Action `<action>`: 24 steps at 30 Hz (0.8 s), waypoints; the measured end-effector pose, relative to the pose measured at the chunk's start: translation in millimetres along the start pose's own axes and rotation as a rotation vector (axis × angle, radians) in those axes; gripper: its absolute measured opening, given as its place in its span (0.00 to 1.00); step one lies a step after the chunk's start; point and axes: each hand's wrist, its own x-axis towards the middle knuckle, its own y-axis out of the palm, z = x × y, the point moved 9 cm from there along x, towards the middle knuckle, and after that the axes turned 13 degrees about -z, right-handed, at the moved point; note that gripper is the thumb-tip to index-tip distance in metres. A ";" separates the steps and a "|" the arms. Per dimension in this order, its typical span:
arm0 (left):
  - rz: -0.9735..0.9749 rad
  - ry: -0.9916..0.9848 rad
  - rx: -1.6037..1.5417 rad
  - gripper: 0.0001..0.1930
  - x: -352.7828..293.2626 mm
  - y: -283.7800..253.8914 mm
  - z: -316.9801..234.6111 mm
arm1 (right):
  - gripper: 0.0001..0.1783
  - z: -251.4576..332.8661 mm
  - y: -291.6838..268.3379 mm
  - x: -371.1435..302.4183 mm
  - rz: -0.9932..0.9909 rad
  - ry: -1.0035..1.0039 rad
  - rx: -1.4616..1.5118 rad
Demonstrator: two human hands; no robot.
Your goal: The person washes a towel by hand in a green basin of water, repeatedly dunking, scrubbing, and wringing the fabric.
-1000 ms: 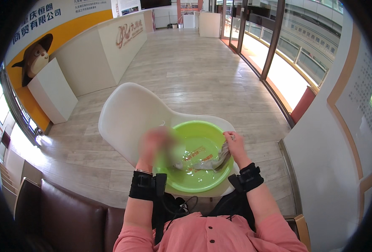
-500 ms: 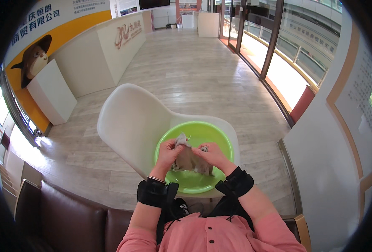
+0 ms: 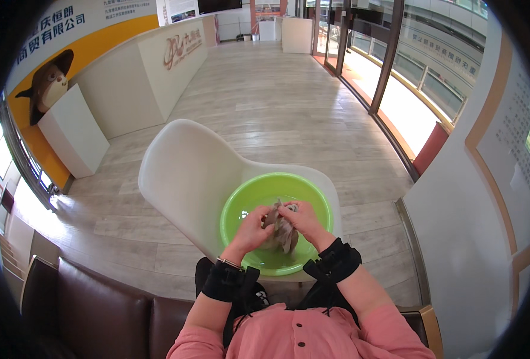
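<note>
A wet, greyish-brown cloth [image 3: 286, 236] hangs bunched between my two hands over a bright green basin [image 3: 234, 203]. My left hand [image 3: 254, 230] is closed, its thumb and fingers pinching the cloth's left side. On the other side my right hand [image 3: 304, 219] grips the upper part of the cloth, its fingers curled round a fold. The two hands are close together, inside the basin's rim. Water glints in the basin around the cloth. Beneath it, a white moulded chair [image 3: 187, 161] bears the basin on its seat.
A brown leather sofa [image 3: 103, 305] is at the lower left. To the right rises a white wall panel [image 3: 456, 239], with glass doors [image 3: 390, 66] beyond it. A white reception counter [image 3: 139, 78] and a pedestal [image 3: 75, 134] with a hatted figure stand at the far left.
My left hand has moved right and slightly down, toward my right hand. The cloth was spread wider between them and is now gathered into a narrower bunch.
</note>
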 end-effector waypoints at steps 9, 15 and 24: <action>0.280 0.007 -0.403 0.31 -19.4 37.0 0.4 | 0.14 -17.3 -6.3 4.6 0.012 0.099 0.135; 0.094 -0.250 -0.393 0.23 -2.0 15.2 59.9 | 0.14 -11.2 -16.2 2.2 0.045 0.134 0.236; -0.060 -0.055 -0.153 0.10 14.9 18.7 77.6 | 0.11 32.0 -24.2 -4.0 0.170 0.075 0.278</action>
